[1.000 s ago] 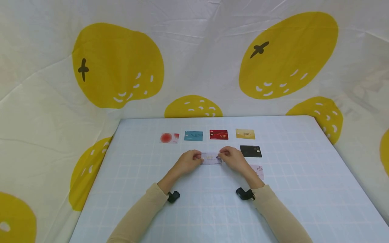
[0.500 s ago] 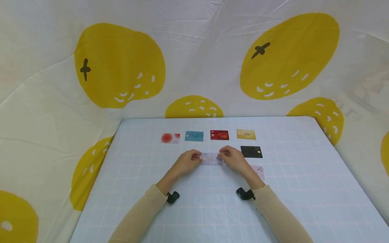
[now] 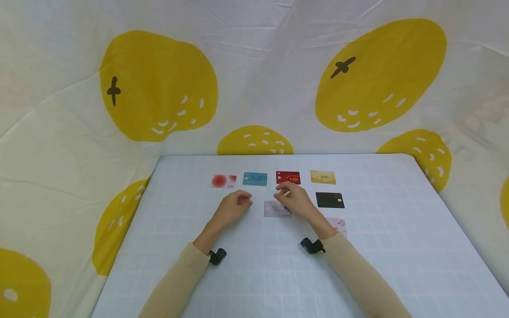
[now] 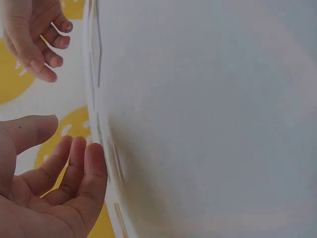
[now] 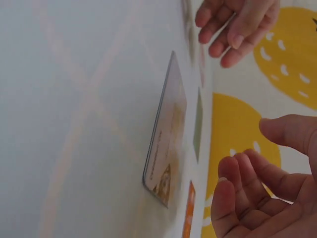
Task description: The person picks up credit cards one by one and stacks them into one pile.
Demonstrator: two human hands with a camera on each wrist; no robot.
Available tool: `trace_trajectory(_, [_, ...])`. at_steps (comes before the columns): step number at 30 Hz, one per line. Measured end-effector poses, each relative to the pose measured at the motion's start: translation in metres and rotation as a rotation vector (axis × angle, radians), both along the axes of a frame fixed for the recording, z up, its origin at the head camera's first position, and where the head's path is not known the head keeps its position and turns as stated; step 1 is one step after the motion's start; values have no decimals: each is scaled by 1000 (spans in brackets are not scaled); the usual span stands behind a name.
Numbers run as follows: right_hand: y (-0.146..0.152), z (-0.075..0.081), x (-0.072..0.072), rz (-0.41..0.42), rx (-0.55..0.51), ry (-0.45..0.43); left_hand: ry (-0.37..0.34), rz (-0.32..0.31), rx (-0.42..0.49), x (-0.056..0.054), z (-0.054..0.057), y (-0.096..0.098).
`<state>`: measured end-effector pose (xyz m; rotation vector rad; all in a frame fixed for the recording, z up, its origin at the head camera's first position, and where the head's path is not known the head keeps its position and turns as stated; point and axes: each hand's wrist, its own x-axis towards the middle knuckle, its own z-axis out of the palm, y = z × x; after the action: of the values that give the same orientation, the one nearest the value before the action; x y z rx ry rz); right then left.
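A pale lilac VIP card (image 3: 275, 210) lies flat on the table in front of me. To its left, my left hand (image 3: 233, 206) hangs above the table, holding nothing, its fingers loosely curled. My right hand (image 3: 295, 202) hovers over the card's right end, also with nothing between thumb and fingers; it hides part of that end. In the right wrist view, a gap shows between the fingers and the pale card (image 5: 167, 134). Beyond the right hand lies a red VIP card (image 3: 288, 176), and to its right a black card (image 3: 330, 200).
Along the back of the row lie a white card with a red circle (image 3: 219, 180), a blue VIP card (image 3: 255, 179) and a gold card (image 3: 323, 177). A pinkish flowered card (image 3: 339, 224) is partly behind the right forearm. A fruit-patterned cloth (image 3: 262, 88) rises behind the table (image 3: 254, 274).
Both hands have let go of the pale card and lifted away. The left hand moved left, the right hand slightly up and left. The card stays in place.
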<state>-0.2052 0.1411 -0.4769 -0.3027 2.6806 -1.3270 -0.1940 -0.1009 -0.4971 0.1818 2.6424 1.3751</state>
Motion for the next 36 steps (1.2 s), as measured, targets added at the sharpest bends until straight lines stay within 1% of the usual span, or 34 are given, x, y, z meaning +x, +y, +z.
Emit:
trace_trajectory(2, [-7, 2, -4, 11, -18, 7, 33, 27, -2, -3, 1, -10])
trace_trajectory(4, [-14, 3, -8, 24, -33, 17, 50, 62, -11, -6, 3, -20])
trace_trajectory(6, [-22, 3, -12, 45, -36, 41, 51, 97, -13, -9, 5, -31])
trace_trajectory(8, [-31, 2, -16, 67, -40, 66, 33, 130, -21, -11, 8, -40])
trace_trajectory(11, [-44, 2, -22, 91, -40, 93, 30, 156, -35, -15, 10, -54])
trace_trajectory(15, [-59, 2, -29, 94, -43, 90, 64, 171, -52, -21, 10, -69])
trace_trajectory(19, [-72, -3, -38, 87, -56, 89, 65, 175, -56, -30, 8, -82])
trace_trajectory(21, [-78, -6, -43, 88, -61, 106, 53, 173, -61, -35, 6, -88])
trace_trajectory(25, [-91, -12, -54, 85, -49, 133, 28, 160, -85, -49, 4, -101])
trace_trajectory(28, [-102, -15, -61, 80, -51, 133, 20, 131, -107, -61, 4, -110])
trace_trajectory(32, [-118, -18, -67, 64, -86, 55, 7, 89, -124, -75, 3, -118])
trace_trajectory(34, [-125, -20, -67, 44, -106, 4, -18, 75, -123, -80, 2, -120])
trace_trajectory(36, [-131, -24, -68, 28, -105, -32, -39, 61, -128, -82, 0, -122])
